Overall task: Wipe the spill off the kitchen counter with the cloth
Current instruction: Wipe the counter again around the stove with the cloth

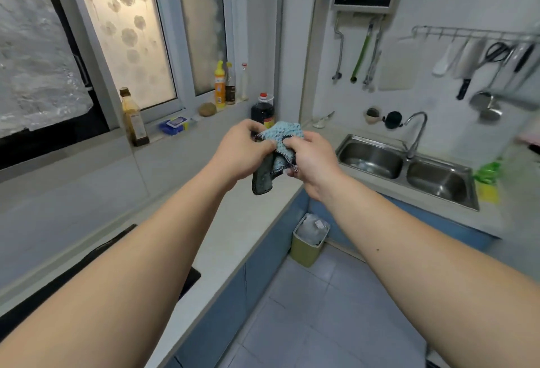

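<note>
light-blue cloth point(285, 134), blue cabinets point(263, 268), yellow-green bin point(305, 250)

Gripping a bunched blue cloth point(283, 145) with left hand point(244, 153) and right hand point(310, 163), holding it up above the counter point(248, 221) near its inner corner, dangling a dark fold toward the counter's front edge.

The pale stone worktop point(248, 230) lies bare below the hands. A dark soy-sauce bottle with a red cap point(262, 110) blocks the corner. A steel double sink point(409, 169) opens to the right.
</note>
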The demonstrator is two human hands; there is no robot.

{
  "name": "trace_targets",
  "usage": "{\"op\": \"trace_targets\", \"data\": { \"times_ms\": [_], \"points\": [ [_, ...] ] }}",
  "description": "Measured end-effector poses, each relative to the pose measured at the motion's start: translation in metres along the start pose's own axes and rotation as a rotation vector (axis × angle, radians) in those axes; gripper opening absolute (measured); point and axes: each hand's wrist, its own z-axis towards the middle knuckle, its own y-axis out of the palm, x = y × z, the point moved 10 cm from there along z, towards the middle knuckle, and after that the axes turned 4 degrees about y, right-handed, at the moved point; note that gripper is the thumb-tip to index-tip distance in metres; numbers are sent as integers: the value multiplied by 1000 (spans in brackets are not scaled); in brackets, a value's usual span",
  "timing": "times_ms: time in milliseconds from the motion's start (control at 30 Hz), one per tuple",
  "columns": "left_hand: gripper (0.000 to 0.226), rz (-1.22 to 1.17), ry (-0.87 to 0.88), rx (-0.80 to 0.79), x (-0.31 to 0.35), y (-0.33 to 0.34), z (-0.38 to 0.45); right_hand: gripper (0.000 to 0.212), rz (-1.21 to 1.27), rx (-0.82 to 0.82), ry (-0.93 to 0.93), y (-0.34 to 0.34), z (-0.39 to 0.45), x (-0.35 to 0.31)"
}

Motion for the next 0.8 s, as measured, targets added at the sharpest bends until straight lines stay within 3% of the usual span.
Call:
{"op": "trace_targets", "data": {
  "times_ms": [67,233,367,600,700,800],
  "points": [
    [21,-4,35,10,8,23,21,10,-32,73,2,-37,24,0],
    [25,-40,35,-9,8,94,80,25,-50,185,-9,-130,93,6],
    [30,-207,-89,-24,-4,165,138,32,24,246,17,-207,147,10],
    [17,-492,-344,-106,-6,306,225,28,195,252,166,-318,236,17],
    [22,-517,-373,-146,2,361,253,13,163,242,190,-352,266,20],
    [33,-528,-344,-174,6,401,286,20,148,284,181,-384,297,24]
  ]
}}
